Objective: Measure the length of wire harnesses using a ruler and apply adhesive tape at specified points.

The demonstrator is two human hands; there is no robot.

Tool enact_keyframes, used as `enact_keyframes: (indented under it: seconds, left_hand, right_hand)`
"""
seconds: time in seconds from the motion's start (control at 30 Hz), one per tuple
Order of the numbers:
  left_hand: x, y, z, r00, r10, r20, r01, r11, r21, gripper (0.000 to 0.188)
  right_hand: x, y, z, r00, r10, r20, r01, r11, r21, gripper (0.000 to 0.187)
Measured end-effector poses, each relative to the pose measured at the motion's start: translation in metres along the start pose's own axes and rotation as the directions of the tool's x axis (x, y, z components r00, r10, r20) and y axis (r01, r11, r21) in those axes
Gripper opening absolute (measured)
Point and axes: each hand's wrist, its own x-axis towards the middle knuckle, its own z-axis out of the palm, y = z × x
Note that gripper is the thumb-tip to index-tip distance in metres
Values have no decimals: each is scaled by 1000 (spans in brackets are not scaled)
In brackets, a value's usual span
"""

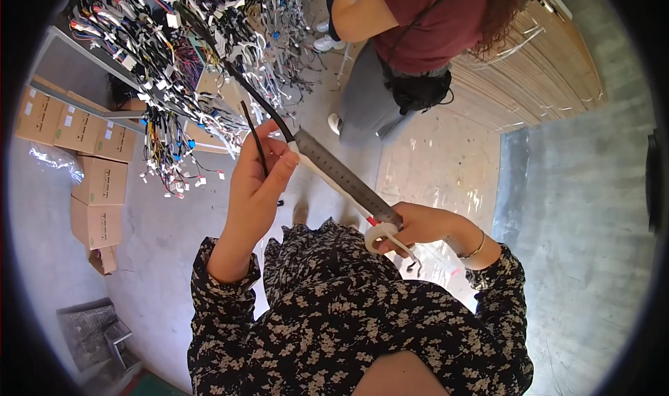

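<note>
My left hand pinches a black cable where its white-wrapped stretch begins. A short black branch of the cable passes between its fingers. Alongside the white stretch lies a grey metal ruler, its far end near my left fingertips. My right hand is closed round the ruler's near end, together with the cable's lower end. From those fingers hangs a roll of whitish tape, close to a small red piece on the cable. Thin wire ends dangle below my right hand.
Many wire harnesses with white connectors hang in a dense mass at upper left. Cardboard boxes are stacked at the left. A person in a dark red shirt is ahead, beside a long stack of flat cardboard.
</note>
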Motion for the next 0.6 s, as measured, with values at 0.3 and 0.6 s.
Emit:
enact_keyframes:
  seconds: [0.3,0.6]
  left_hand:
    - [8,-1,-18,974,-149,168,137,987,83,25]
    - [11,7,-19,946,-169,275,122,976,180,17]
  right_hand:
    - [-11,24,-13,995,-25,92,28,999,-34,25]
    - [-26,19,-15,993,-66,99,77,991,-106,17]
